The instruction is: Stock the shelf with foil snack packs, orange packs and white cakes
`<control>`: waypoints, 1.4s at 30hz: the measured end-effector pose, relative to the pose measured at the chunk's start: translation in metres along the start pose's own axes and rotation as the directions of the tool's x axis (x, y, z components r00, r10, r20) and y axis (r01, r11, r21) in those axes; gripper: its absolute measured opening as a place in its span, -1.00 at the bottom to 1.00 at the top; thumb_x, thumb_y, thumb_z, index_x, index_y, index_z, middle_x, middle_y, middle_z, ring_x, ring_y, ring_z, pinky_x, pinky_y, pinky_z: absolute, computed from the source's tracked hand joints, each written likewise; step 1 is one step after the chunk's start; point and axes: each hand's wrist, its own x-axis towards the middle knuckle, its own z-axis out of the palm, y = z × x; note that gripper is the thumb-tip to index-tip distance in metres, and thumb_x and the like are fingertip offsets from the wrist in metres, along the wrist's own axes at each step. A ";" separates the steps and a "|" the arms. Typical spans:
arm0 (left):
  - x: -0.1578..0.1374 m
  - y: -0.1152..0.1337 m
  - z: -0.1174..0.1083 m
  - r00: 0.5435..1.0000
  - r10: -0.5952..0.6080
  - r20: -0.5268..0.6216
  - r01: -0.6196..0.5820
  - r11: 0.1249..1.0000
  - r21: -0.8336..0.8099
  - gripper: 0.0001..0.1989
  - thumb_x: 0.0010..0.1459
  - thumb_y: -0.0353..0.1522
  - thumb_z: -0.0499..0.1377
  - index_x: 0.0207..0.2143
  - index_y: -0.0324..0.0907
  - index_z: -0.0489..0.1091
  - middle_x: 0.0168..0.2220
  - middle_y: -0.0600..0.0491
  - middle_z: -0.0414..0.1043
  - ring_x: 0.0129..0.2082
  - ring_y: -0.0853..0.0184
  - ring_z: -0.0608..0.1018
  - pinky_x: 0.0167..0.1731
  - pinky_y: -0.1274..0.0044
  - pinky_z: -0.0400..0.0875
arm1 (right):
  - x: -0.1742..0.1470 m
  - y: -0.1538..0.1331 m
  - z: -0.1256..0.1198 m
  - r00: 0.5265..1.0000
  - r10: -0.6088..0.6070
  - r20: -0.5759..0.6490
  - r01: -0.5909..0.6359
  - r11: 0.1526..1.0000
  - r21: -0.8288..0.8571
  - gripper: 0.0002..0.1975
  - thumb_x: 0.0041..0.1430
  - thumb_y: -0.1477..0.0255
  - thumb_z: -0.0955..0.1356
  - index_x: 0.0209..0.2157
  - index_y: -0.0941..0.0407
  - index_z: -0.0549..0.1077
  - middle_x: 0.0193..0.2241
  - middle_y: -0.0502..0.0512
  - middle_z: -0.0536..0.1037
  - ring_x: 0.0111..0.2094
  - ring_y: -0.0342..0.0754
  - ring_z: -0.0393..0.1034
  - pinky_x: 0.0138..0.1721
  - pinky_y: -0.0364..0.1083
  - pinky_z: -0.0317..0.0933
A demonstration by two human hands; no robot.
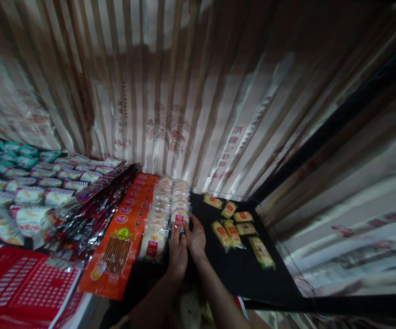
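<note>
Both hands meet at the front end of the right-hand row of clear packets. Between them is the front packet of round white crackers point(179, 216), with a red label. My left hand point(178, 250) is at its lower front, fingers close together on it. At its right side, my right hand point(195, 235) curls its fingers against the edge. The fingertips and the packet's lower part are partly hidden. Just left stands a matching row of packets point(152, 242), overlapping one another. Beside that row lie overlapping orange snack packs point(115, 246).
Several small yellow-wrapped cakes point(234, 233) lie scattered on the black tabletop point(253, 283) at right. Dark red packs point(102, 210), white snack bags point(29, 196) and green bags point(23, 155) fill the left. A red basket point(36, 283) is front left. Pleated printed curtain point(170, 114) hangs behind.
</note>
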 end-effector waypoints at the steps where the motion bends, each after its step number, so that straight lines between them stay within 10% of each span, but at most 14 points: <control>1: 0.000 -0.001 0.000 1.000 0.005 -0.006 -0.005 1.000 -0.003 -0.55 0.11 -0.44 -0.05 0.05 -0.31 0.29 0.26 -0.09 0.02 0.25 0.25 0.10 0.22 0.47 -0.02 | 0.000 0.001 0.000 1.000 -0.019 -0.005 0.019 1.000 0.000 -0.51 0.13 0.25 0.18 0.01 0.22 0.36 -0.09 0.23 0.49 -0.08 0.04 0.37 -0.03 -0.04 0.20; 17: -0.003 0.003 -0.006 0.999 0.030 0.019 -0.030 0.999 0.016 -0.57 0.12 -0.43 -0.04 0.05 -0.31 0.30 0.24 -0.09 0.09 0.24 0.26 0.12 0.22 0.47 -0.04 | -0.007 -0.001 -0.006 0.999 -0.013 -0.041 0.014 1.000 0.025 -0.48 0.13 0.25 0.17 0.00 0.31 0.35 -0.07 0.33 0.47 -0.05 0.10 0.34 0.01 0.00 0.17; 27: -0.083 -0.001 -0.014 0.930 0.107 0.352 -0.170 0.973 0.154 -0.73 0.10 -0.47 -0.04 -0.33 -0.14 0.44 -0.26 0.04 0.51 -0.22 0.34 0.50 -0.12 0.54 0.34 | -0.131 0.041 -0.057 0.967 0.016 -0.254 0.045 0.972 0.229 -0.70 0.18 0.26 0.16 -0.25 0.12 0.40 -0.24 0.19 0.51 -0.17 -0.01 0.37 -0.10 -0.03 0.24; 34: -0.139 -0.026 -0.012 0.884 -0.001 0.467 -0.150 0.946 0.286 -0.72 -0.02 -0.53 -0.02 -0.40 -0.14 0.46 -0.29 0.02 0.52 -0.21 0.25 0.49 -0.09 0.44 0.30 | -0.181 0.116 -0.068 0.969 0.201 -0.146 -0.221 0.966 -0.135 -0.68 0.09 0.28 0.19 -0.21 0.14 0.41 -0.19 0.22 0.50 -0.12 0.10 0.33 -0.06 0.03 0.18; 42: -0.151 -0.029 -0.024 0.888 -0.053 0.456 -0.111 0.939 0.325 -0.72 -0.05 -0.50 -0.02 -0.38 -0.16 0.47 -0.31 0.01 0.51 -0.24 0.24 0.50 -0.17 0.47 0.33 | -0.157 0.112 -0.081 0.966 0.257 0.035 -0.218 0.878 -0.426 -0.63 0.22 0.37 0.09 -0.24 0.11 0.48 -0.18 0.19 0.54 -0.06 0.11 0.31 -0.10 0.01 0.17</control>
